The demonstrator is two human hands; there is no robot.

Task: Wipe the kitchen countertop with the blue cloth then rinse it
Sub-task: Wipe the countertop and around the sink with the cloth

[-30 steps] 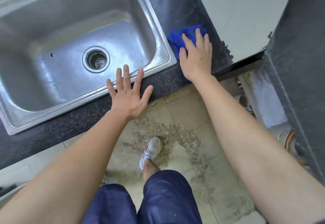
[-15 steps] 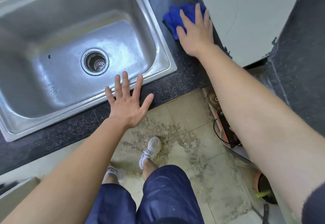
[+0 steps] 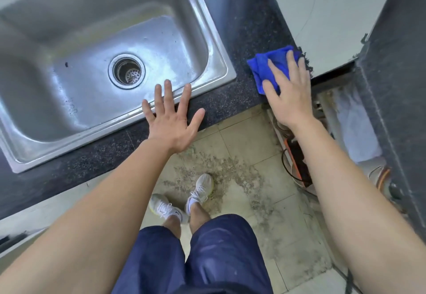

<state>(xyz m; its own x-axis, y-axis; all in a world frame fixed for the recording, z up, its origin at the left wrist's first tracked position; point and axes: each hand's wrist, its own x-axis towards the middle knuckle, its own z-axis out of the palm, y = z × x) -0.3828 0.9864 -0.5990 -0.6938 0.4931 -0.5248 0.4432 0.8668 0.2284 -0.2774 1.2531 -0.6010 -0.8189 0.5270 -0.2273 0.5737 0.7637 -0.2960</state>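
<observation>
Our right hand (image 3: 290,95) has pulled the blue cloth (image 3: 262,67) back to the countertop (image 3: 242,28) edge, fingers flat; our left hand (image 3: 170,123) rests spread.

The right hand (image 3: 289,95) pressed flat on a crumpled blue cloth (image 3: 268,67) at the front corner of the dark speckled countertop (image 3: 242,28). The left hand (image 3: 171,120) lay spread, fingers straight, across the counter's edge and the steel sink (image 3: 207,40) rim.
</observation>
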